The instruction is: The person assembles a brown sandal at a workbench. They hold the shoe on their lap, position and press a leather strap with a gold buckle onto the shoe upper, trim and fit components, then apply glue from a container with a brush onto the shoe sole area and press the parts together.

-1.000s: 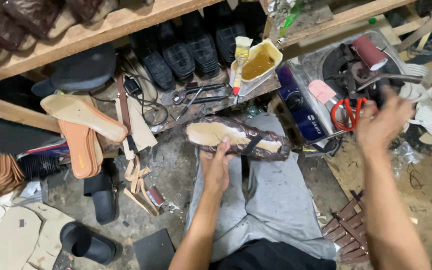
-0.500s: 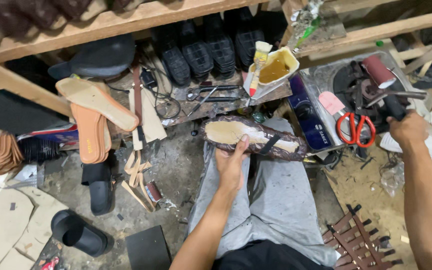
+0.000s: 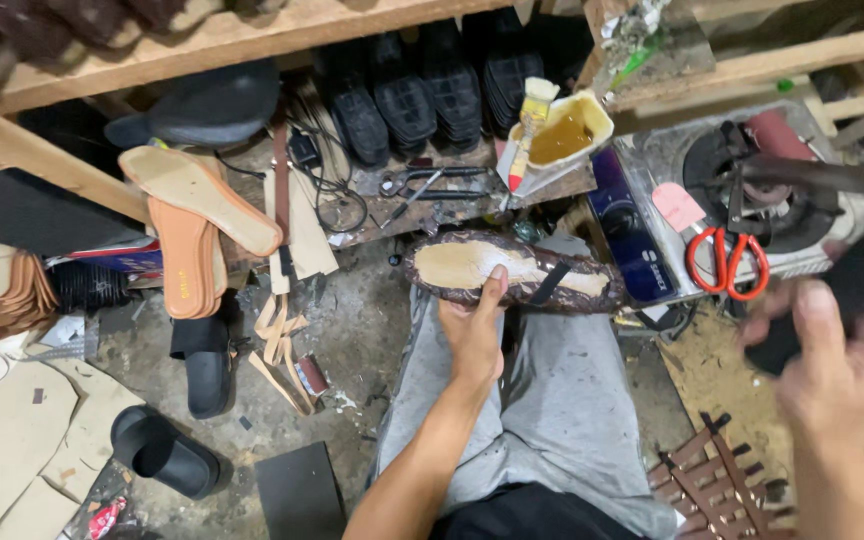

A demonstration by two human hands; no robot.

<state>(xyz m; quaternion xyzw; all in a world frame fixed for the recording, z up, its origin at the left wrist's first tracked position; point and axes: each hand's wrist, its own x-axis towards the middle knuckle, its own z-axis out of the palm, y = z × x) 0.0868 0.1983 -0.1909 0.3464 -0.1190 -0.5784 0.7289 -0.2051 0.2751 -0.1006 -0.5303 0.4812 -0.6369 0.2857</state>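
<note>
Now left hand (image 3: 474, 335) steadies one sandal (image 3: 517, 272) — right hand (image 3: 837, 360) grips black sole (image 3: 852, 300).

The sandal sole (image 3: 512, 272) under the left hand (image 3: 474, 335) looked like matt tan leather, its rim dark and glue-crusted. The shelf plank (image 3: 252, 35) was rough bare wood. The scissors (image 3: 727, 262) had glossy red plastic handles. The trousers (image 3: 552, 400) were soft grey cloth. The glue tub (image 3: 564, 135) held shiny amber glue in stained plastic.
</note>
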